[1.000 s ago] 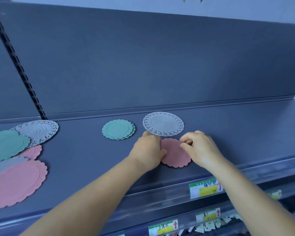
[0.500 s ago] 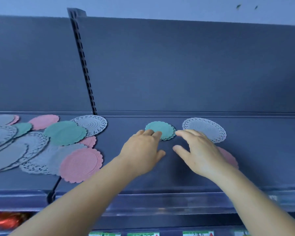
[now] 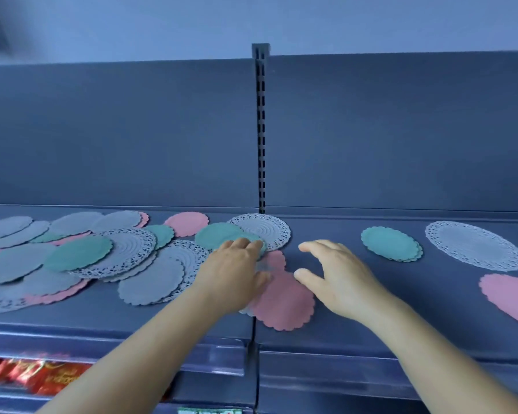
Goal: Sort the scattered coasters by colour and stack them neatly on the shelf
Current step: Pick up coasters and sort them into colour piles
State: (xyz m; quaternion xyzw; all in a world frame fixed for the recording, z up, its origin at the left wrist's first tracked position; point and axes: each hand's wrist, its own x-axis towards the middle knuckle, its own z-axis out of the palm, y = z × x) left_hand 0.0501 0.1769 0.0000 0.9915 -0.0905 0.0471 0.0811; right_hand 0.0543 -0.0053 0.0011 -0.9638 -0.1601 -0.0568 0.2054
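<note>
Both hands have left the pink stack [image 3: 512, 297]; left hand [image 3: 237, 273] now rests flat on the scattered coasters [image 3: 108, 252], right hand [image 3: 338, 276] hovers open, empty: next pick begins.

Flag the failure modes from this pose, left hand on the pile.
1. The left hand rests on a teal coaster overlapping a lacy grey one; dragging it may pull both along.
2. The large pink coaster lies near the shelf's front edge and could be knocked off.
3. The right hand hovers open, holding nothing.
</note>
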